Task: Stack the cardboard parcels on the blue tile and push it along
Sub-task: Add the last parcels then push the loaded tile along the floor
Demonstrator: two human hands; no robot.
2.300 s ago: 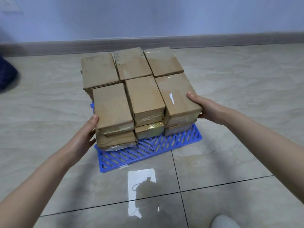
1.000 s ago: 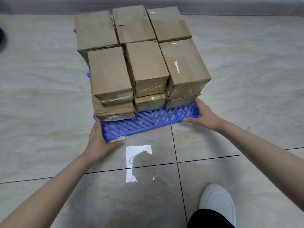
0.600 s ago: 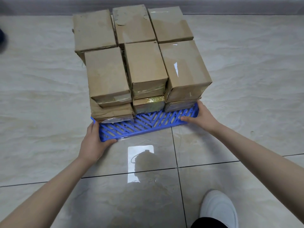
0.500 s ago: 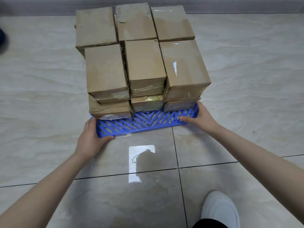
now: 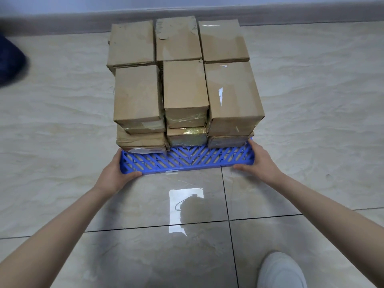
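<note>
So we've got the blue tile sitting flat on the shiny floor, near the baseboard. The cardboard parcels are piled on it three across, two layers deep at the front. Our left hand grips the tile's near left corner, thumb curled along the front edge. Our right hand grips the near right corner the same way. There's a white shoe bottom right and a blurry dark blue thing far left.

You're in a plain indoor room; home or storeroom, you can't tell. Glossy beige marble-look floor tiles run up to a grey skirting board, with a pale wall just above it.
</note>
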